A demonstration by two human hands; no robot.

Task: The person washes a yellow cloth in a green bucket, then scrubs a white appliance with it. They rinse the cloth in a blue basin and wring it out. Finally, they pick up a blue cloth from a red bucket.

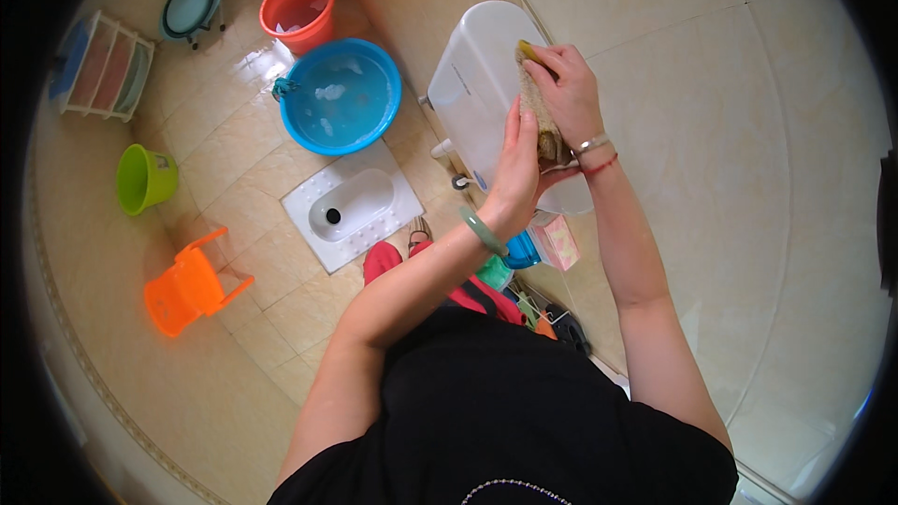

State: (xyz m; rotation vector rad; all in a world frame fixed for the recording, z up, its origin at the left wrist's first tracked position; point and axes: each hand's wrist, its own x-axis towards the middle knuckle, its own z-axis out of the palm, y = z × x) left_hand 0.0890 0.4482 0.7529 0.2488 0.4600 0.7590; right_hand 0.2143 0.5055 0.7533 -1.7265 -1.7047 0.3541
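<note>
A beige terry cloth [531,98] with a yellow edge and a brown patterned part is bunched lengthwise between my hands, in front of a white cistern [479,65] on the wall. My right hand [569,93], with a silver bracelet and a red string at the wrist, closes its fingers on the cloth's upper end. Lower down, my left hand [520,161], below which a green bangle circles the wrist, grips the cloth along its left side. Its fingers are fairly straight, and its thumb reaches under the lower end.
A white squat toilet [404,189] is set in the tiled floor. Beyond it stand a blue basin [292,122] of water and a red bucket [271,21]. Leftward are an orange chair [178,295], a lime bucket [140,180] and a rack [110,65]. Tissues [559,243] sit below the cistern.
</note>
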